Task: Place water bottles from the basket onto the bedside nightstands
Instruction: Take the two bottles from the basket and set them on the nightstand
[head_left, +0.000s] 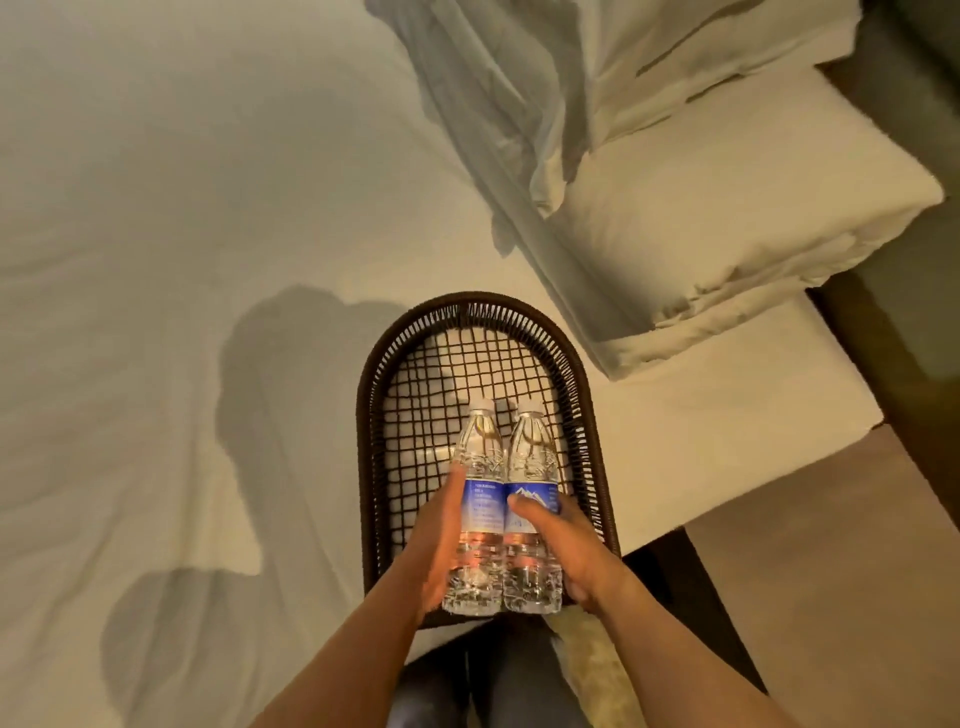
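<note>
A dark woven basket rests on the white bed near its front edge. Two clear water bottles with blue labels and white caps lie side by side in it, caps pointing away from me. My left hand wraps the left bottle from its left side. My right hand grips the right bottle around its label and lower body. Both bottles touch each other. No nightstand surface is plainly visible.
The white bed sheet spreads to the left and back. A pillow and folded bedding lie at the back right. A dark wooden bed frame runs along the right, with beige floor below it.
</note>
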